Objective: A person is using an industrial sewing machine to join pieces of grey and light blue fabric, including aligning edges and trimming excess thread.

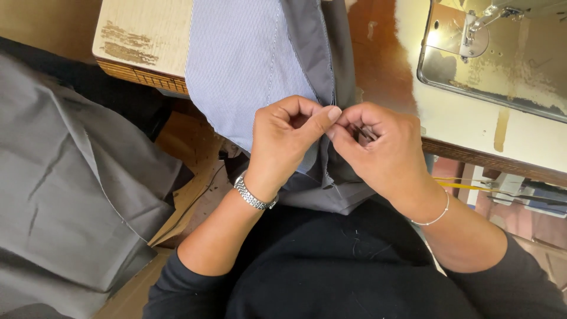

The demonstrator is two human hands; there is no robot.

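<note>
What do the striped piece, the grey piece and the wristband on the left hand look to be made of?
Striped piece: thin woven cloth, matte, with fine blue-white lines and soft folds. Grey piece: smooth woven fabric, creased, perhaps a suiting cloth. Wristband on the left hand: silvery links with glints, likely metal.

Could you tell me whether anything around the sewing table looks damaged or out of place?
Yes: the wooden table top is worn at its near left corner, with the surface layer scraped away in patches. Grey fabric lies crumpled in a heap to the left. Both hands pinch the striped and grey garment.
</note>
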